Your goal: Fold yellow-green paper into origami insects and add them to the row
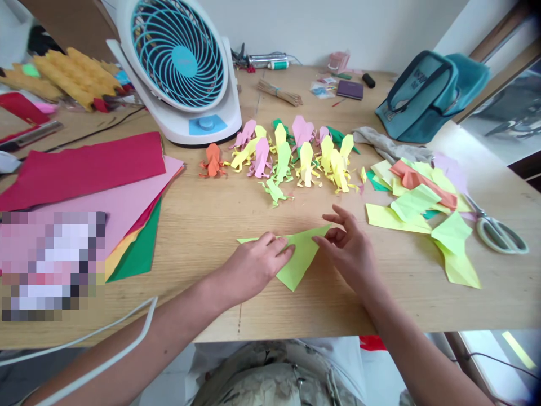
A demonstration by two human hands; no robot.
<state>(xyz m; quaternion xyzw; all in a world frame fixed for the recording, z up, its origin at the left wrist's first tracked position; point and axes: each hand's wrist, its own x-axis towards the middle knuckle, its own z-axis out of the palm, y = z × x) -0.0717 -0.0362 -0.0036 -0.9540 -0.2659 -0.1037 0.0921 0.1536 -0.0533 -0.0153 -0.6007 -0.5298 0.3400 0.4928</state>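
Note:
A light green sheet of paper, folded into a triangle, lies on the table in front of me. My left hand holds it down with bent fingers, covering part of its left side. At the paper's right corner, the thumb and index finger of my right hand are pinched together, with the other fingers curled loosely. Just beyond the paper stand several folded paper figures, among them a yellow one, a light green one and an orange one.
Paper offcuts and scissors lie at right, near a teal bag. A white fan stands behind at left. Coloured sheets and a blurred-out item are at left; a white cable crosses near my left forearm.

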